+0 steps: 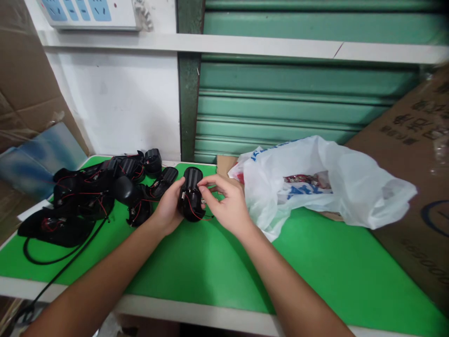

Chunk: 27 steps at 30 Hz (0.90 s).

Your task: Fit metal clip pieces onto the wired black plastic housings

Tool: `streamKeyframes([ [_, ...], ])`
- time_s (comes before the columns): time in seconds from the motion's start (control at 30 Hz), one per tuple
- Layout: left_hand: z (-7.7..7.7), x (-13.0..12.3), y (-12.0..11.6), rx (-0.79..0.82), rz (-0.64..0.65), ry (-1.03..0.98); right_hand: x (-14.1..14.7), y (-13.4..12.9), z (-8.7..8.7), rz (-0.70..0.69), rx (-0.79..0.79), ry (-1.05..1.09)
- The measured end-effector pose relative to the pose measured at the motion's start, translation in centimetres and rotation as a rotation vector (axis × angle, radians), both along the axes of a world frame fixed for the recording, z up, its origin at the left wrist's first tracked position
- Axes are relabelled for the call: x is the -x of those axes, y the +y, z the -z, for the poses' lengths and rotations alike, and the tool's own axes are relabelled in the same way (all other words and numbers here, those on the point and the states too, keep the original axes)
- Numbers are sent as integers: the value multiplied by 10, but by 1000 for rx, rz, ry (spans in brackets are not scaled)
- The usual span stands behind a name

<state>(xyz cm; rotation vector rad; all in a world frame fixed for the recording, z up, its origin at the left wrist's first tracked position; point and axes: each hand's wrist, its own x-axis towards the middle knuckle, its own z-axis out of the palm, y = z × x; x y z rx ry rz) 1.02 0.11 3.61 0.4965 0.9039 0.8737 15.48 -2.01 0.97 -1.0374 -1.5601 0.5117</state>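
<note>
My left hand (169, 208) is closed around the left side of a black plastic housing (192, 180), holding it upright over the green tabletop. Thin red and black wires show on the housing's open lower face. At its right edge is my right hand (226, 201), thumb and forefinger pinched together near the middle of the housing. Whatever lies between those fingertips is too small to make out. Left of my left hand, similar black housings (94, 180) with red wires lie in a pile.
A white plastic bag (336, 173) with small reddish parts inside lies on the right of the green table (224, 271). Cardboard boxes (414, 140) flank both sides. A black cable (70, 260) hangs over the front left edge. A power strip (91, 14) is at upper left.
</note>
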Motion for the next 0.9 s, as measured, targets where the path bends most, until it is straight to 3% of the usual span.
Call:
streamKeyframes([
  [0.13,-1,-1,-2,-16,-25,-26,-1,1,-2,49,-106,-145],
  [0.43,4,0,-1,-39,-5,-61,-3,2,-1,80,-168,-271],
  [0.9,1,-1,0,-33,-9,-32,-3,2,-1,82,-175,-289],
])
